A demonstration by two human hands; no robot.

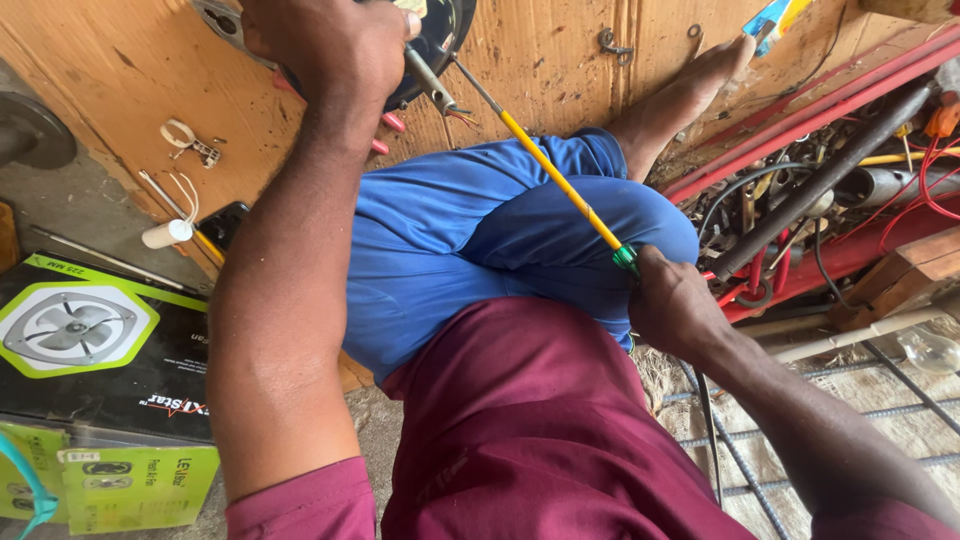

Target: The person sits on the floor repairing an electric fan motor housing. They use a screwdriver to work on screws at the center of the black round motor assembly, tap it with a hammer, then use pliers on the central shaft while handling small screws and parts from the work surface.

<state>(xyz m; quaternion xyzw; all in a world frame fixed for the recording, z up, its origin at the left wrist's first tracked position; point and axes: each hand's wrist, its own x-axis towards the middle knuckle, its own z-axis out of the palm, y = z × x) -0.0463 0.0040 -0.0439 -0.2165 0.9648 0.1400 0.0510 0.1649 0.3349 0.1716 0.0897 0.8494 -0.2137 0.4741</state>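
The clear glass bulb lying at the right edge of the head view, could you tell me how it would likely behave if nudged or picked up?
The glass bulb looks thin-walled and clear, so it is probably fragile and light. Its rounded shape suggests it would roll if pushed, though the metal grid it rests on may check that. Smooth glass could also be slippery to grip.

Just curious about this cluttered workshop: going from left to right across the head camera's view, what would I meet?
Green-and-black fan box → left hand gripping pliers → yellow screwdriver → right hand on its green handle → red pipes → clear light bulb.
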